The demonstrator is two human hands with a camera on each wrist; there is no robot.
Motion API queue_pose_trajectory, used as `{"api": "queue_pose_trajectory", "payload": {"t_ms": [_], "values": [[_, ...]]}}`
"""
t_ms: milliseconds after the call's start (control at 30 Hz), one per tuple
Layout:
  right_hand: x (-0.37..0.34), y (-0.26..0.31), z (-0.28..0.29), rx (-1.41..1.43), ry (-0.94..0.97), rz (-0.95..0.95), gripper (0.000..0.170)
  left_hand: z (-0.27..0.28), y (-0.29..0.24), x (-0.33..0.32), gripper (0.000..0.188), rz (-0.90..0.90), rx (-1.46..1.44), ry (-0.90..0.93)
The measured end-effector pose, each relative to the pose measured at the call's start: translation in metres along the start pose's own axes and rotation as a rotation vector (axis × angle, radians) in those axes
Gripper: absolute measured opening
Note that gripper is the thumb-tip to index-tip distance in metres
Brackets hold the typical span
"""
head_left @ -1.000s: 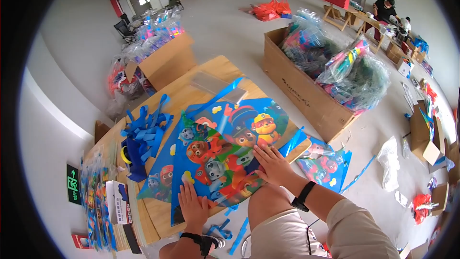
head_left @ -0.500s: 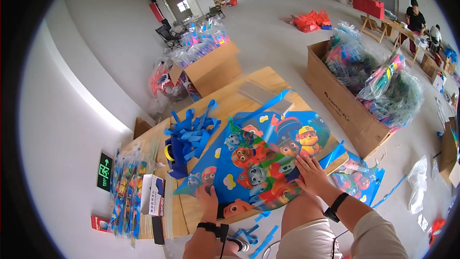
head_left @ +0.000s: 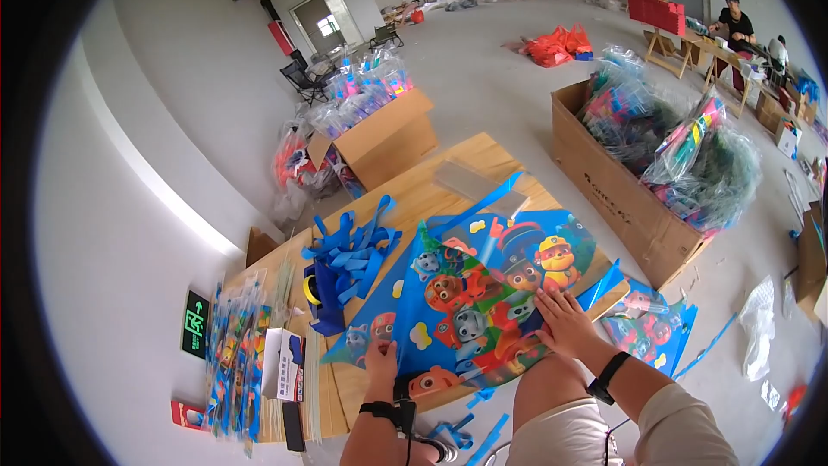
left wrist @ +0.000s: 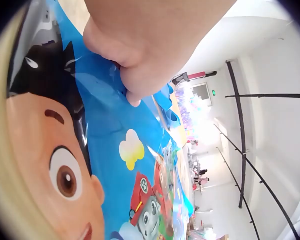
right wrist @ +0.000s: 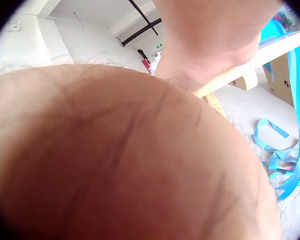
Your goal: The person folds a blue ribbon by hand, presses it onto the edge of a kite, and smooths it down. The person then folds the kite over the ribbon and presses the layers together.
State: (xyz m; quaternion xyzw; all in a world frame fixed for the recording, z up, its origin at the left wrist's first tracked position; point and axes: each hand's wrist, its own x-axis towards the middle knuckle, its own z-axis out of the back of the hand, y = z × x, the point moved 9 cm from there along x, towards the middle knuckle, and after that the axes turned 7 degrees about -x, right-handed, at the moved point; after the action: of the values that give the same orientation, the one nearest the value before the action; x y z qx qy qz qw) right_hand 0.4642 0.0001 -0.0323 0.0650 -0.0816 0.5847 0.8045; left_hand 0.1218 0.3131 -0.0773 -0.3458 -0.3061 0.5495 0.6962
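Note:
Glossy blue sheets printed with cartoon characters (head_left: 470, 319) lie in layers across the wooden table (head_left: 483, 151). At their near left edge my left hand (head_left: 380, 361) pinches the sheet with curled fingers; the left wrist view shows that hand (left wrist: 140, 50) bent over the blue printed sheet (left wrist: 110, 115), its fingertips partly hidden. My right hand (head_left: 566, 324) rests on the sheet's right part with fingers extended. In the right wrist view a bare leg (right wrist: 130, 150) fills the foreground and the right hand (right wrist: 215, 40) shows only partly, above the table edge.
Blue strips (head_left: 355, 246) and a blue tape dispenser (head_left: 325, 300) sit left of the sheets. Packed prints (head_left: 237, 362) and a small white box (head_left: 280, 364) lie at the left edge. Large cartons (head_left: 621, 194) of wrapped items stand beyond the table. Another person (head_left: 736, 30) works far right.
The head view has swung left, so the scene sits farther right. My left hand has gone from lying flat on the sheet to pinching at its left edge; the right hand remains on the sheet.

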Motion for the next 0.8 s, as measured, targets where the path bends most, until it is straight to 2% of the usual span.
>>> {"api": "queue_pose_trajectory", "payload": {"t_ms": [67,167,200,267,467,800], "values": [[-0.0009,0.0002,0.0013,0.019,0.005,-0.006,0.073,-0.0012,0.0055,0.0013,0.022,-0.008,-0.136,-0.013],[-0.0016,-0.0007,0.0006,0.03,-0.005,-0.008,0.074,0.0013,0.0069,0.0039,0.025,0.001,-0.152,-0.021],[-0.0016,-0.0009,0.0002,0.045,-0.01,-0.009,0.074,0.0029,0.0046,0.0049,0.025,-0.004,-0.151,-0.018],[-0.0015,-0.0018,0.0003,0.06,-0.019,-0.013,0.075,0.0011,0.01,0.0066,0.029,0.096,-0.143,0.039],[-0.0016,-0.0035,0.0008,0.052,-0.029,-0.032,0.076,0.0039,0.0103,0.0098,0.03,0.133,-0.112,0.018],[-0.0029,-0.002,0.0007,0.035,-0.045,-0.02,0.075,0.0079,0.0078,0.0065,0.031,0.101,-0.076,-0.036]]}}
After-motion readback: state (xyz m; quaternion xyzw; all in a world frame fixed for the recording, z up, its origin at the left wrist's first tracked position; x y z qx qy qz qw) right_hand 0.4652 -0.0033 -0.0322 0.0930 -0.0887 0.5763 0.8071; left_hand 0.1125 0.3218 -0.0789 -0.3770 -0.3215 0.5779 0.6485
